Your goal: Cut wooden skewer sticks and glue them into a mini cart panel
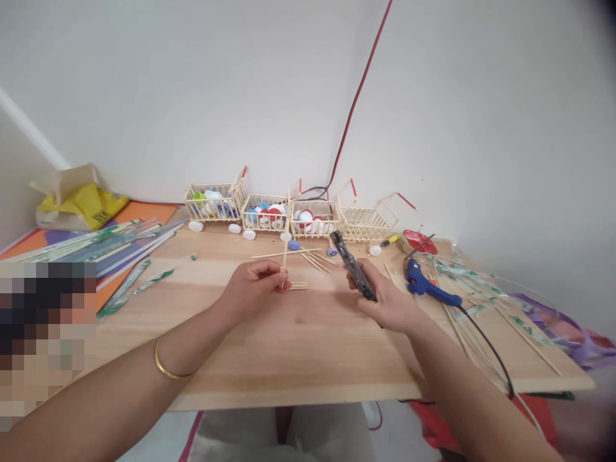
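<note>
My left hand (253, 282) is pinched on a thin wooden stick (285, 253) that stands upright from a small bundle of glued sticks (297, 286) lying on the wooden table (298, 359). My right hand (385, 301) is closed round a dark cutting tool (351, 264), its tip pointing up and away, a little to the right of the upright stick. Several loose sticks (312, 256) lie just behind both hands.
A row of small stick-built carts (289, 215) with bottle caps stands along the wall. A blue glue gun (426, 285) with its cable lies to the right among stick wrappers (481, 301). Coloured paper sheets (96, 250) and a yellow bag (81, 202) sit at left.
</note>
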